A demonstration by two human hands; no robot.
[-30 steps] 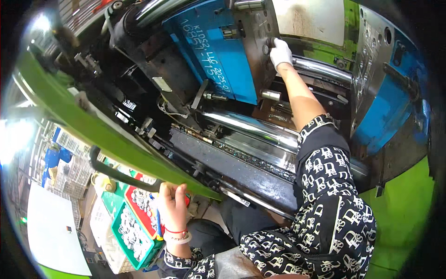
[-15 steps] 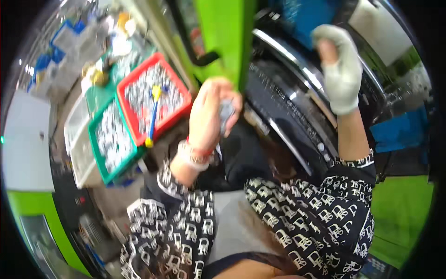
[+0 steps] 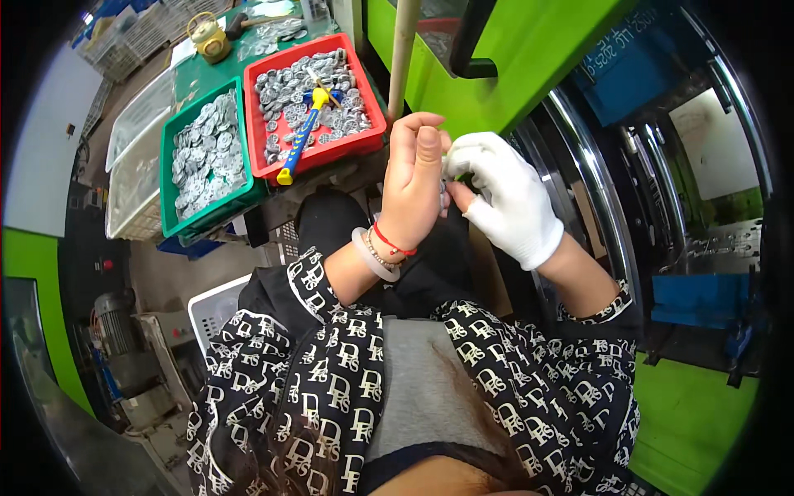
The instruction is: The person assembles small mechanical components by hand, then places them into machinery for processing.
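The bare left hand (image 3: 413, 186) and the white-gloved right hand (image 3: 504, 202) met, fingers pinched on a small grey part (image 3: 444, 188) between them; a red tray (image 3: 318, 103) of similar flat pieces sat beyond the left hand.

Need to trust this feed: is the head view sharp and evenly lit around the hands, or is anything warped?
Head view: left hand and gloved right hand are sharp and evenly lit; the small part between them is too tiny to resolve; fisheye bends the green machine frame; corners go black.
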